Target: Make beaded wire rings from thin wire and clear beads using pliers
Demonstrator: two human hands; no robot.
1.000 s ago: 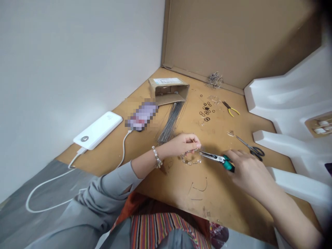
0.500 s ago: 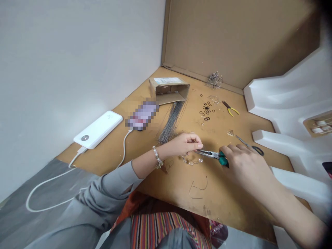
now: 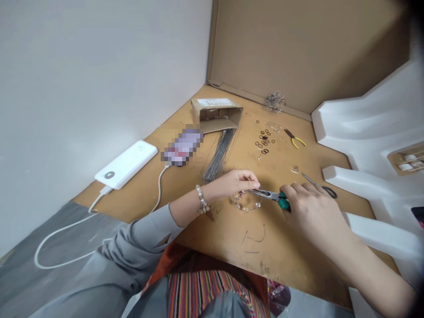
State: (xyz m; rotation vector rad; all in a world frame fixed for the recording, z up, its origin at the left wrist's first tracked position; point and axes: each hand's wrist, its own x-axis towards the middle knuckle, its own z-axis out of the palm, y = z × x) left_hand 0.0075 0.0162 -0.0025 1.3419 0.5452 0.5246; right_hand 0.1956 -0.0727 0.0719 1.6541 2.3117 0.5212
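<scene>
My left hand (image 3: pixel 243 182) pinches part of a loop of wire strung with clear beads (image 3: pixel 245 208), which hangs below the fingers. My right hand (image 3: pixel 313 207) is wrapped round the green handles of long-nose pliers (image 3: pixel 270 195). The jaws of the pliers reach to just under my left fingertips, at the upper part of the beaded loop. Whether they grip the wire there is too small to tell. Short bits of wire (image 3: pixel 253 252) lie on the table in front of the loop.
Bundled straight wires (image 3: pixel 217 157) stick out of a cardboard box (image 3: pixel 217 126). Black rings (image 3: pixel 264 142), yellow-handled pliers (image 3: pixel 294 138) and scissors (image 3: pixel 319 185) lie beyond my hands. A phone (image 3: pixel 182 148) and white power bank (image 3: pixel 127 163) sit left; white moulded foam (image 3: pixel 361 128) borders the right.
The beaded loop has swung slightly and more of it shows below my left hand. Both hands keep nearly the same place and hold.
</scene>
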